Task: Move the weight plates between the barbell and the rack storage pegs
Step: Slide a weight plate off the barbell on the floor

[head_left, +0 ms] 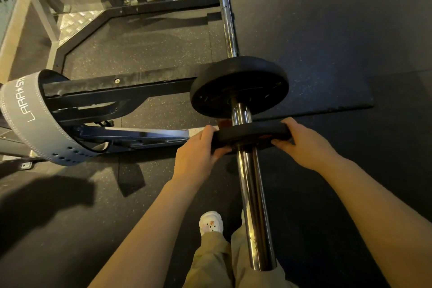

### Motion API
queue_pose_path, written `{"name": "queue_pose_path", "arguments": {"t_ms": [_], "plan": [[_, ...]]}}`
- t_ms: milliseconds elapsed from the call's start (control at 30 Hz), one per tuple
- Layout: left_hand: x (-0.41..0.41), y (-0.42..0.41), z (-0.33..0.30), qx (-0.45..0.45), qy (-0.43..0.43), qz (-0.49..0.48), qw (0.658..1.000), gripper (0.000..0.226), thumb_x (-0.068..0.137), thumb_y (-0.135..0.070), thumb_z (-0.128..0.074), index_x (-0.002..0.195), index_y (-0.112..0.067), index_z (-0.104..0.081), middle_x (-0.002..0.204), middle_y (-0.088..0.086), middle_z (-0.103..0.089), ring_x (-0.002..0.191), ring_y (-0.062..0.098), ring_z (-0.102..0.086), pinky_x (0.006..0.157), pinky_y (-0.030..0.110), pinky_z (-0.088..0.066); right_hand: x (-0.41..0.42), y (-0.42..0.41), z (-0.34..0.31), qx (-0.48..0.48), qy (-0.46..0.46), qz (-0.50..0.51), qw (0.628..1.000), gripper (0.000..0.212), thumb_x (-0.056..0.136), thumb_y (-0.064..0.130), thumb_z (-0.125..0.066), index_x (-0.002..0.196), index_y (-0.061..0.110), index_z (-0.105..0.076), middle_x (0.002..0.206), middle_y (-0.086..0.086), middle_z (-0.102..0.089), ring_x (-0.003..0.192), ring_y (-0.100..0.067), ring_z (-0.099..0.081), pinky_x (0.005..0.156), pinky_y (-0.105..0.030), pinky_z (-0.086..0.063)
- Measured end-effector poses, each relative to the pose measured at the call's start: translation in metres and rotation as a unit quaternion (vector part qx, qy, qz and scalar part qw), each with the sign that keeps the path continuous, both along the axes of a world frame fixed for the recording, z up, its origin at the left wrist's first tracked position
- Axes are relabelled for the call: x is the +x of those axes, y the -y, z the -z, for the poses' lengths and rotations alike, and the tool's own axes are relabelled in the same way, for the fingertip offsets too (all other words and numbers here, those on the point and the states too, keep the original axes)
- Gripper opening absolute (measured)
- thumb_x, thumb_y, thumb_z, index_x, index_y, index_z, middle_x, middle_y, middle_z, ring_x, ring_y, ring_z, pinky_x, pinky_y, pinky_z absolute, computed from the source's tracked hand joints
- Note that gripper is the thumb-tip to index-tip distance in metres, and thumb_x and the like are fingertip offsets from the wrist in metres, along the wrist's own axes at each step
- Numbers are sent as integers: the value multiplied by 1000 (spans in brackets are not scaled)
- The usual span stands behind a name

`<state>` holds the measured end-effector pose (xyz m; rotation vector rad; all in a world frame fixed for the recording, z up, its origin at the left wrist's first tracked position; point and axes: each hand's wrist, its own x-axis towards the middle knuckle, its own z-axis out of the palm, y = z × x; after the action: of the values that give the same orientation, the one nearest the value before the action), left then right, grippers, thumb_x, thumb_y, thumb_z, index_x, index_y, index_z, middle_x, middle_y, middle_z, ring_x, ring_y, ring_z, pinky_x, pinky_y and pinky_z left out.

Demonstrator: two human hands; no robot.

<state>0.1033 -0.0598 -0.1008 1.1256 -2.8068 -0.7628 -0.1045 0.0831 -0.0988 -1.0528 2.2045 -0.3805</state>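
- My left hand (pixel 198 153) grips the left edge of a small, thin, black round weight plate (pixel 251 134), with my fingers curled over the top of the rim.
- My right hand (pixel 301 145) grips the right edge of the same small plate, thumb on top and fingers curled below.
- The small plate sits between my two hands, with the shiny silver metal barbell sleeve (pixel 253 206) going through its hole.
- A bigger, thick black round weight plate (pixel 238 85) is also on the sleeve, farther from me. The small plate is near it, and a short bit of bare sleeve shows between them.
- The thin part of the barbell (pixel 225 7) runs away from me and is cut off at the top edge.
- The black metal rack frame (pixel 121 91) stands on the left, on the dark speckled rubber floor (pixel 149 44).
- A grey leather lifting belt with white letters (pixel 25 114) hangs round a rack bar at the left. Its letters are partly cut off.
- The underside of the small plate is hidden from me, and I cannot read any marks on it.
- Below, I see my white shoe (pixel 211 222) and tan trousers (pixel 215 262).
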Motion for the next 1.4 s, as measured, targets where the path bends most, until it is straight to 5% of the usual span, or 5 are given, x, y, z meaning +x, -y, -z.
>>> {"name": "queue_pose_path", "arguments": {"t_ms": [100,333,933,1133,1400], "plan": [[5,-1,3,-16,39,6,999,38,91,-29,-62,123,-18,-44,114,-1,-60,99,12,-59,77,21,-41,7,16,-13,-21,-106,-58,992,37,85,35,-67,116,23,-50,113,5,-51,105,-16,-50,84,-34,-44],[1,-2,4,-65,35,-1,997,32,91,-24,-63,117,-14,-49,103,4,-65,89,17,-64,69,24,-41,43,15,-7,-141,-114,-7,983,31,83,29,-70,107,22,-52,100,9,-49,93,-6,-44,83,-26,-37],[5,2,6,-39,23,6,999,31,92,-26,-62,117,-16,-47,106,2,-64,91,15,-63,72,24,-44,63,13,-9,-132,-148,46,979,33,83,25,-71,110,18,-53,101,10,-43,93,-4,-40,83,-24,-35],[11,-1,4,13,14,-1,1000,38,91,-27,-63,122,-17,-44,111,0,-61,95,14,-61,76,24,-45,39,24,-18,-87,-65,-2,994,35,80,26,-73,105,23,-49,103,8,-47,97,-9,-46,88,-29,-40],[2,0,-9,-65,-13,58,996,29,93,-26,-59,117,-16,-47,99,0,-61,77,6,-45,67,22,-37,48,-3,-5,-116,7,113,987,35,82,28,-72,108,27,-47,100,14,-48,96,-6,-50,86,-29,-45]]}}
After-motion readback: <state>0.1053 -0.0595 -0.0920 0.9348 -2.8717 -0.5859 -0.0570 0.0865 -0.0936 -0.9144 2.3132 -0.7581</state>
